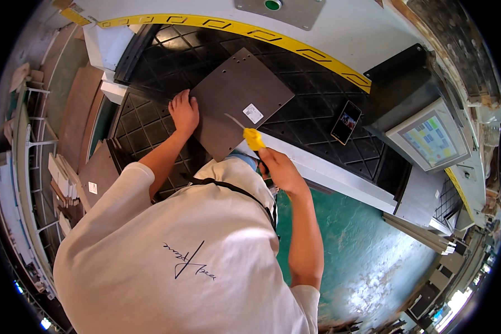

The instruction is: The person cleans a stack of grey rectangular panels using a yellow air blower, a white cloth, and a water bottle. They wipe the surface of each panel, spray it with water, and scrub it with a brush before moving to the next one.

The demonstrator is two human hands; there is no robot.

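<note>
A dark brown square panel (220,103) with several small holes and a white label (253,113) lies turned cornerwise on the black gridded bed in front of me. My left hand (183,114) is at the panel's left edge, its fingers stretched out and slightly apart. In my right hand (282,171) is a yellow air blow gun (253,138) with a dark handle, the fingers wrapped round it. Its thin curved nozzle reaches over the panel beside the label. Part of the handle is hidden by my hand.
A phone (346,122) lies on the bed to the right, near a tilted control screen (431,139). A yellow strip (217,23) edges the machine at the far side. More brown panels (97,172) stand at the left, beside a rack (33,145). The floor (350,234) is green.
</note>
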